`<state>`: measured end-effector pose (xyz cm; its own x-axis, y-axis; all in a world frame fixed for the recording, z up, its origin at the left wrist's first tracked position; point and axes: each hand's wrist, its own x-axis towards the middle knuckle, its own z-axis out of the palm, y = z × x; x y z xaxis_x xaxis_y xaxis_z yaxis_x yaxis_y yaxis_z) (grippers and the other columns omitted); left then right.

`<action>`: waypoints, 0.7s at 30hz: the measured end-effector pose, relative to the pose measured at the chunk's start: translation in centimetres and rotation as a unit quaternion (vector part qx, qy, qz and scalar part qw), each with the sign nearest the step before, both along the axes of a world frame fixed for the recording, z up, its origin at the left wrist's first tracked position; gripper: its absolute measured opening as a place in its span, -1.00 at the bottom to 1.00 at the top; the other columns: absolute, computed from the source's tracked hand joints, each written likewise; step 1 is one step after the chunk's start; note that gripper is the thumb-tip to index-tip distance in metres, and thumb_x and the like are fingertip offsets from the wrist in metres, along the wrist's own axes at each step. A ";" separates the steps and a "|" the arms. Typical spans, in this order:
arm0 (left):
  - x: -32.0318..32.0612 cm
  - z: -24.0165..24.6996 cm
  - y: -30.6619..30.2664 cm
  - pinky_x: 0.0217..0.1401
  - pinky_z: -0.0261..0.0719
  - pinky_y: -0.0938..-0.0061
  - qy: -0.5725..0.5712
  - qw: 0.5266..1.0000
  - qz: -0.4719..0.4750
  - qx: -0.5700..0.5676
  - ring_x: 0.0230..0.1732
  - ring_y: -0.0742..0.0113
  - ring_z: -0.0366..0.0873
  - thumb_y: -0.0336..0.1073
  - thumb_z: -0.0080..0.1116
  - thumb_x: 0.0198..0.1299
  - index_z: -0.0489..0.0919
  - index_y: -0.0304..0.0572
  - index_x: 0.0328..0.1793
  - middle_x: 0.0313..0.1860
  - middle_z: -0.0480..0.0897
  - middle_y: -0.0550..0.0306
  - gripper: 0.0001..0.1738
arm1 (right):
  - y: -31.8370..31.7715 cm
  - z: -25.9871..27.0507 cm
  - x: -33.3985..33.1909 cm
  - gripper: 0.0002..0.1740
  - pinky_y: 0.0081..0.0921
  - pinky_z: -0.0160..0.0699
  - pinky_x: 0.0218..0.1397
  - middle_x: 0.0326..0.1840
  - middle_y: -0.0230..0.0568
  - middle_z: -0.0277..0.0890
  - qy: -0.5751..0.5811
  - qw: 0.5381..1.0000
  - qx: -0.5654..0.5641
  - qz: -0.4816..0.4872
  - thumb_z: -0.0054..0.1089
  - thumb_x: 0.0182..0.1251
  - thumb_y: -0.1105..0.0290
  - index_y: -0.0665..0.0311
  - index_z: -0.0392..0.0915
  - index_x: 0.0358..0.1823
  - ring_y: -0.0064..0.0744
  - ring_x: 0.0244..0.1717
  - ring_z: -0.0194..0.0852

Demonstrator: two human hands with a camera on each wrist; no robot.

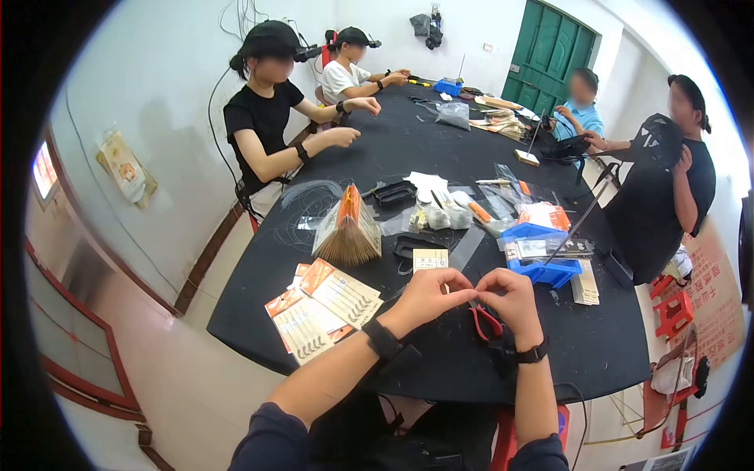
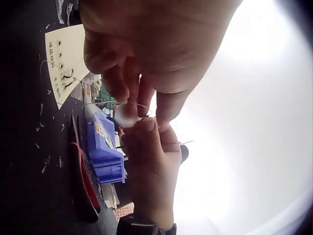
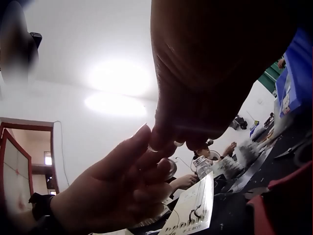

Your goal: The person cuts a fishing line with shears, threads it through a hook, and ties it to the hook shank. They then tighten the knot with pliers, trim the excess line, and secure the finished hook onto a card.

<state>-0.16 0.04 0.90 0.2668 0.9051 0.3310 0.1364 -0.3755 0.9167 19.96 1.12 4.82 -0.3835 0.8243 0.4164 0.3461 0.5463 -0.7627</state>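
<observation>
Over the near edge of the table, my left hand (image 1: 430, 300) and right hand (image 1: 512, 302) meet at the fingertips. Thumb and fingers of each pinch a thin fishing line (image 2: 143, 105), which loops out beside the fingertips in the left wrist view. What sits right between the fingertips is mostly hidden. Just beyond the hands lies a cream card (image 1: 430, 259); in the left wrist view this card (image 2: 62, 61) carries small dark hooks with line trailing off it. Red-handled pliers (image 1: 487, 323) lie beneath my right hand.
Left of my hands lie orange-and-white hook cards (image 1: 342, 292), with a fanned stack of cards (image 1: 349, 235) standing behind. A blue bin (image 1: 554, 271) holding packets is at the right. Bags and black trays (image 1: 395, 193) fill the middle. Several people sit or stand around the table.
</observation>
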 end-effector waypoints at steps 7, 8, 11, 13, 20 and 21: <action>-0.3 0.0 0.4 -0.39 0.43 0.70 -0.045 0.990 -0.053 -0.121 -0.41 0.65 0.51 -0.19 0.31 0.29 0.71 -0.23 -0.16 -0.37 0.70 0.29 -0.77 | 1.4 0.6 0.2 -0.85 -0.60 0.60 -0.28 -0.41 -0.28 0.61 -0.018 0.999 -0.004 0.051 0.42 0.02 0.63 0.40 0.61 -0.38 -0.51 -0.35 0.64; -0.3 -0.1 0.4 -0.38 0.43 0.70 -0.065 0.988 -0.056 -0.131 -0.41 0.66 0.51 -0.19 0.30 0.30 0.71 -0.23 -0.17 -0.36 0.70 0.29 -0.77 | 1.7 0.5 0.3 -0.86 -0.60 0.59 -0.28 -0.40 -0.28 0.61 -0.005 0.998 -0.006 0.055 0.42 0.03 0.63 0.40 0.61 -0.38 -0.51 -0.34 0.64; -0.3 -0.3 0.6 -0.37 0.42 0.70 -0.111 0.979 -0.064 -0.158 -0.40 0.66 0.49 -0.21 0.28 0.32 0.69 -0.22 -0.18 -0.35 0.70 0.29 -0.79 | 2.2 -0.4 0.2 -0.86 -0.61 0.59 -0.26 -0.39 -0.28 0.60 0.028 0.998 -0.011 0.060 0.40 0.03 0.65 0.40 0.61 -0.38 -0.51 -0.33 0.63; -0.3 -0.5 0.7 -0.38 0.40 0.71 -0.123 0.976 -0.066 -0.169 -0.41 0.66 0.48 -0.22 0.26 0.33 0.69 -0.22 -0.18 -0.34 0.70 0.28 -0.80 | 2.3 -1.1 0.1 -0.86 -0.61 0.59 -0.24 -0.38 -0.27 0.60 0.043 0.998 -0.009 0.055 0.39 0.04 0.66 0.39 0.62 -0.36 -0.50 -0.31 0.63; -0.1 -0.3 0.4 -0.41 0.35 0.73 -0.134 0.972 -0.058 -0.184 -0.44 0.68 0.43 -0.23 0.29 0.30 0.69 -0.19 -0.18 -0.34 0.69 0.30 -0.82 | 1.3 -2.3 -0.1 -0.87 -0.63 0.59 -0.19 -0.29 -0.29 0.60 0.142 0.986 -0.080 0.043 0.38 0.13 0.63 0.39 0.66 -0.28 -0.54 -0.27 0.61; -0.1 -0.2 0.3 -0.41 0.35 0.73 -0.131 0.972 -0.055 -0.184 -0.44 0.68 0.44 -0.23 0.29 0.30 0.70 -0.19 -0.18 -0.34 0.69 0.30 -0.82 | 1.3 -2.4 -0.1 -0.87 -0.63 0.58 -0.19 -0.29 -0.30 0.60 0.143 0.985 -0.087 0.045 0.38 0.13 0.62 0.39 0.66 -0.27 -0.55 -0.27 0.61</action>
<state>-0.24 0.33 0.75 0.3195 0.9458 0.0590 -0.1426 -0.0136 0.9897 19.90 2.46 2.45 -0.3461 0.8608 0.3730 0.0589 0.4168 -0.9071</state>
